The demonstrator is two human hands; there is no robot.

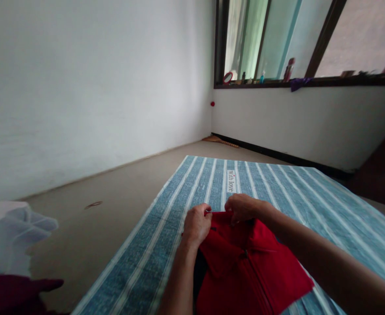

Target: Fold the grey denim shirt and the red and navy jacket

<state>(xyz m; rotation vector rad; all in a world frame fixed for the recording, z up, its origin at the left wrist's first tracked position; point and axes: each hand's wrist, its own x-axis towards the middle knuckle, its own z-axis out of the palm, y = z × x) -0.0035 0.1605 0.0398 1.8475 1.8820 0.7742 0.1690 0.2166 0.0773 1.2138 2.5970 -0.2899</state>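
Note:
A red zip-front jacket point(225, 258) with a dark zip lies on a blue-and-white striped cloth point(166, 223) that covers a table-like surface. My left hand point(197, 223) is closed on the left end of the jacket's collar edge. At the right end of that same edge, my right hand point(241, 208) pinches the fabric, its fingers curled over it. The collar edge stretches between both hands. Dark fabric shows beside my left forearm, under the red cloth. The jacket's lower part runs out of the bottom of the view.
White cloth point(12, 232) and dark maroon cloth point(15, 288) lie at the lower left. Bottles, including a pink one point(289, 70), a round mirror point(228, 78) and a purple cloth point(299, 84) are on the window sill. A broom-like object point(217, 139) rests on the floor in the corner.

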